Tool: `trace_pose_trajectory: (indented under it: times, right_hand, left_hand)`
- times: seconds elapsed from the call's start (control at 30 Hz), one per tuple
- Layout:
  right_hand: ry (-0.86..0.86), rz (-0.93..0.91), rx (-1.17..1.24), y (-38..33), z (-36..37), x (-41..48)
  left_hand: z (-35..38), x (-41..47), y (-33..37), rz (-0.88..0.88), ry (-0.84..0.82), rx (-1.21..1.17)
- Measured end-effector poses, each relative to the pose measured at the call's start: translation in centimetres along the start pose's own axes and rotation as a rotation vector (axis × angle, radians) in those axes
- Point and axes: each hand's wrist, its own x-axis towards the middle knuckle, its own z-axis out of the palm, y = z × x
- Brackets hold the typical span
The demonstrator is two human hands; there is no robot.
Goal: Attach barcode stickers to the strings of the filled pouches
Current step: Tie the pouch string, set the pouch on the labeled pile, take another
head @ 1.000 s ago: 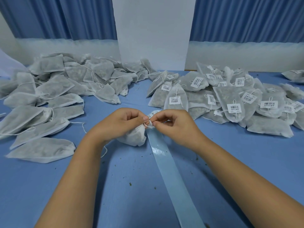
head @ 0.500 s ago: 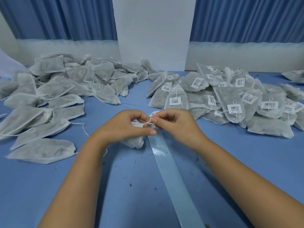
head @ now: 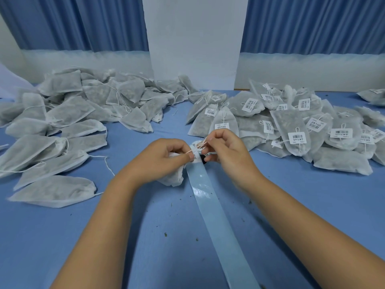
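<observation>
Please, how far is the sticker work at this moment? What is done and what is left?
Done: the right pile carries barcode labels on its strings. In hand: the left hand grips one pouch while the right hand pinches its string at a sticker, above the backing strip. Left: the left pile shows no labels, so perhaps half remains.

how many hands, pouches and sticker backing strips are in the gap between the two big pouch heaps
hands: 2, left hand and right hand
filled pouch: 1, gripped by the left hand, its string pinched by the right
sticker backing strip: 1
total: 4
</observation>
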Motion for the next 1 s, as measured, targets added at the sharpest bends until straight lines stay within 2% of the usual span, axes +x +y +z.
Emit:
trace_pose_trajectory:
  times: [0.47,0.67,0.8,1.0]
  right_hand:
    - [0.193,0.096,-0.069,-0.1,0.1,0.4]
    - [0.179,0.09,0.015,-0.5,-0.4,0.5]
    - [0.181,0.044,0.065,-0.8,-0.7,0.7]
    - [0.107,-0.108,-0.033,-0.8,-0.6,0.2]
  left_hand:
    - [1.4,0.5,0.3,0.089,0.029,0.133]
    - [0.5,0.0,0.1,0.055,0.046,0.03]
    - [-0.8,-0.2,-0.2,0.049,-0.016,0.05]
    - [-1.6,0.1,-1.0,-0.065,0.174,0.14]
